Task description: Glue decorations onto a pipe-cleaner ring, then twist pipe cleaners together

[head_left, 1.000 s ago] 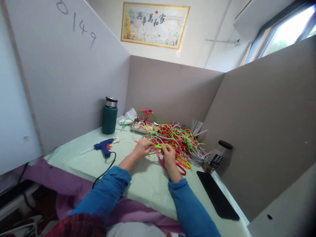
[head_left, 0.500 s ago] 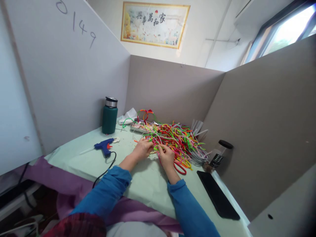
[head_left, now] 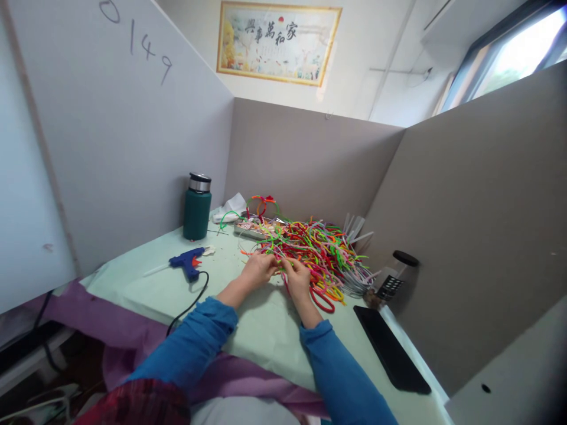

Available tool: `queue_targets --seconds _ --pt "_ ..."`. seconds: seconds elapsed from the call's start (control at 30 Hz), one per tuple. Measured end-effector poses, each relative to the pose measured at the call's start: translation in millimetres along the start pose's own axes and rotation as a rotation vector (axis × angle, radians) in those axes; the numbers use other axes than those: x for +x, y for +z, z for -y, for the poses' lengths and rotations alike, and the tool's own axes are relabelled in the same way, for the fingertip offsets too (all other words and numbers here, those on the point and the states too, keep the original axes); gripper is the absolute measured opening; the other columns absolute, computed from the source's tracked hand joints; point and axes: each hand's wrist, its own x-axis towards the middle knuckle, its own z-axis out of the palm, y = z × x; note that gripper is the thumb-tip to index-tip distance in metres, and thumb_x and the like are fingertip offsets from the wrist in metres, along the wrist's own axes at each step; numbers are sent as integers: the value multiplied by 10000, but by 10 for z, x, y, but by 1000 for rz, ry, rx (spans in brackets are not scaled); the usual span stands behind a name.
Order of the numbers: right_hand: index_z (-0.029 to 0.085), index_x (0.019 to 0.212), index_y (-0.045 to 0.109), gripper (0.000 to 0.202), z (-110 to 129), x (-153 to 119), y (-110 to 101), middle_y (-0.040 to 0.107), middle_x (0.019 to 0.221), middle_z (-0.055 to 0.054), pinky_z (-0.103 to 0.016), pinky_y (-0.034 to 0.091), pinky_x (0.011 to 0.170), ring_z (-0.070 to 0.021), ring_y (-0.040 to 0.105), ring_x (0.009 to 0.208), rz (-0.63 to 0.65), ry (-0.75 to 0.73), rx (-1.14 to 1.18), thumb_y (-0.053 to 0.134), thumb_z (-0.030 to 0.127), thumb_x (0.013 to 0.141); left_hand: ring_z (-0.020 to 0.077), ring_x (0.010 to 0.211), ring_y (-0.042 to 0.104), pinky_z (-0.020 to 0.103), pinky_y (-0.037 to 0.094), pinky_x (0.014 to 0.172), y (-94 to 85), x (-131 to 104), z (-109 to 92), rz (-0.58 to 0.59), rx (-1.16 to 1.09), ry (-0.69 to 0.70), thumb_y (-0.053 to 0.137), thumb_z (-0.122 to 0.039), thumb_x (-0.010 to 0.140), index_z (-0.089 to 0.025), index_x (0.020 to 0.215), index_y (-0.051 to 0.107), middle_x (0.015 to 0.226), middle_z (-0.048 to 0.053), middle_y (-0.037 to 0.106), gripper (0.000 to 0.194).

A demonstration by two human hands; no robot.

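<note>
Left grip [head_left: 258,270] and right grip [head_left: 297,276] each clamp, at the fingertips, a short green fuzzy stem [head_left: 279,265] lying between them; judged light, soft-piled, bendy over a likely wire core, hardly slippery; best pinched near its ends, sparing the pile; tangled stem heap [head_left: 321,251] sits just beyond the grips; glue gun [head_left: 188,261] rests leftward, well apart.

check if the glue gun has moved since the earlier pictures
No. Judged against the left partition, the glue gun lies in the same place, nearer the person than the green bottle.
</note>
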Motion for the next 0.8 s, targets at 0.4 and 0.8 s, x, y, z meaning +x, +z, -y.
queue_targets --seconds 0.4,0.8 --pt "221 777 704 135 98 0 -24 676 837 -47 -353 411 846 -193 554 880 -1 -342 -145 614 314 811 160 635 572 239 324 566 14 21 36 -14 -36 -249 484 -264 828 -204 800 685 706 47 671 211" --pt "188 721 675 177 -54 35 -22 668 791 -58 -335 424 798 -194 580 816 -8 -208 -116 602 339 775 112 579 495 216 360 568 17 78 153 -107 -546 -268 458 -316 819 -167 753 594 600 -24 559 213"
